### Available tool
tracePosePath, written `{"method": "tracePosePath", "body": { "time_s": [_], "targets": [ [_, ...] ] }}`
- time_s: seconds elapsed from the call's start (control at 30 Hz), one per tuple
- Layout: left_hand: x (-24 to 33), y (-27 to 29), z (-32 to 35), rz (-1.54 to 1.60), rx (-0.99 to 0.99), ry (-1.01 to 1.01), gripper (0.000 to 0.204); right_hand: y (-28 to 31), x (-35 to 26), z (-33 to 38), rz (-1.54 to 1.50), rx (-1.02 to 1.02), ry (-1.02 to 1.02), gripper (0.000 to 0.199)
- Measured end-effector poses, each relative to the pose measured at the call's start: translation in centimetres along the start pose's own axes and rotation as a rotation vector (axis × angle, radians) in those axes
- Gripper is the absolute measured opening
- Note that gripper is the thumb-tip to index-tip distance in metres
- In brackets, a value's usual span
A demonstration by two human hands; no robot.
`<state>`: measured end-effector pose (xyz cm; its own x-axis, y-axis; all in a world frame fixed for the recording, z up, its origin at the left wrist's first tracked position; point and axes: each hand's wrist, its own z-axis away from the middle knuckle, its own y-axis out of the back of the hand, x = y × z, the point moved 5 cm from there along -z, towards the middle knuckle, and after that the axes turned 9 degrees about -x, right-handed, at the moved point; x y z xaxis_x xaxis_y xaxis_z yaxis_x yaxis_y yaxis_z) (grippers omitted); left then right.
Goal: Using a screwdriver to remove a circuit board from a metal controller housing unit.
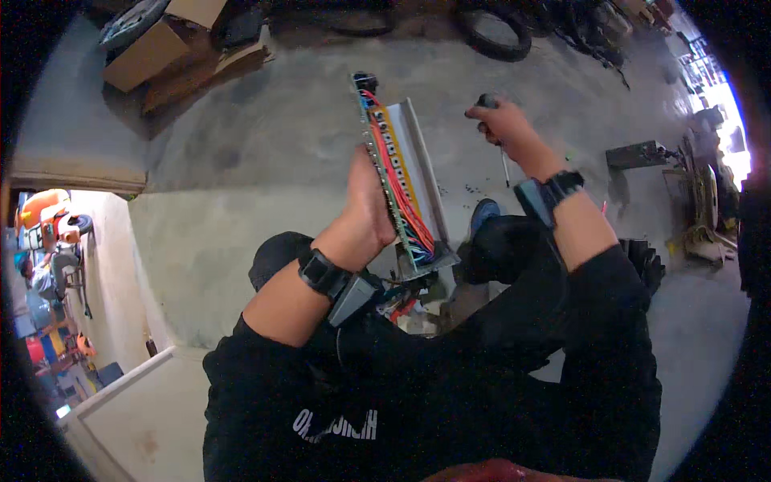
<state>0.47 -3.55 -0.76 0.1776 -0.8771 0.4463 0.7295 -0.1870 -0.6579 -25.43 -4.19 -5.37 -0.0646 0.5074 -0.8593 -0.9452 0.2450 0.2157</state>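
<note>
My left hand (371,201) grips the side of a long, open electronics unit (399,181), held up tilted above the floor. A green circuit board edge, a bundle of red wires, a yellow strip with a row of small parts and a pale casing wall show inside it. Darker wires gather at its near end. To the right, apart from the unit, my right hand (514,132) is closed around the dark handle of a screwdriver (505,170), whose thin shaft points down toward me. Several tiny dark bits (474,189), perhaps screws, lie on the floor between.
Cardboard boxes (148,56) stand at the far left, a black tyre (494,32) at the far edge. A dark rectangular metal box (638,154) is on the right. My shoe (484,213) and bent knees are close below the unit. Some red and dark items (405,309) lie between my legs.
</note>
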Motion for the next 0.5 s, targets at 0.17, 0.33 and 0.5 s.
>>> {"method": "tracePosePath", "body": {
  "time_s": [0.17, 0.33, 0.5],
  "targets": [
    [1.5, 0.9, 1.1, 0.005, 0.007, -0.065, 0.074, 1.7, 15.9, -7.0, 0.016, 0.071, -0.286, 0.012],
    [2.2, 4.0, 0.9, 0.367, -0.149, -0.065, 0.08, -4.9, 32.9, -5.7, 0.287, -0.152, -0.391, 0.018],
    [4.0, 6.5, 3.4, 0.141, 0.218, -0.188, 0.078, -12.3, 42.7, -5.7, 0.188, -0.263, -0.276, 0.018]
  ]
}}
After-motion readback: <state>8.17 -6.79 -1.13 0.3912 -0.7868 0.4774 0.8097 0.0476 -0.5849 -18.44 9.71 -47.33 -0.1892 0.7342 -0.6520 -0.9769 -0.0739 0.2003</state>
